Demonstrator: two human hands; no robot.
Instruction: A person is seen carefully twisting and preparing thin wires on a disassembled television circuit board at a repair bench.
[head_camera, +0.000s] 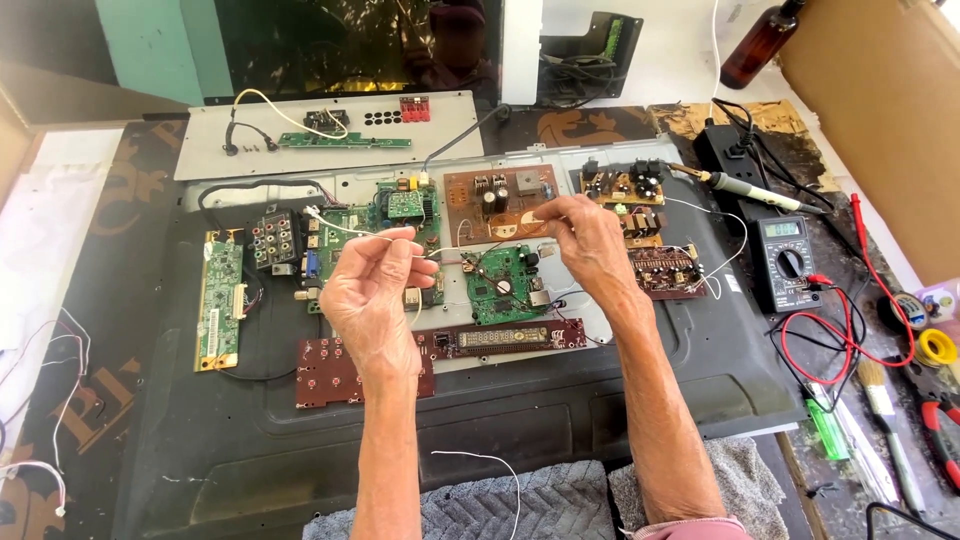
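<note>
**Q:** State of both grips?

**A:** My left hand is pinched narrow on a thin white wire, thumb and forefinger closed at its end. My right hand pinches the same way, fingers closed on what looks like the far end of that strand; the strand between my hands is too fine to follow all the way.

**Q:** Where does the wire sit?

**A:** Raised between my two grips, above the boards. From my left pinch it trails up and away to the left, toward a white connector.

**Q:** What lies under the hands?

**A:** A green board directly below the gap between them. A brown board just beyond my right fingers. A long dark red board nearer me, between my wrists.

**Q:** Off to the right of the right grip?

**A:** A multimeter with red leads, well apart. A soldering iron beyond it.

**Q:** Nearer than the wrists?

**A:** A loose white wire on the dark panel.
</note>
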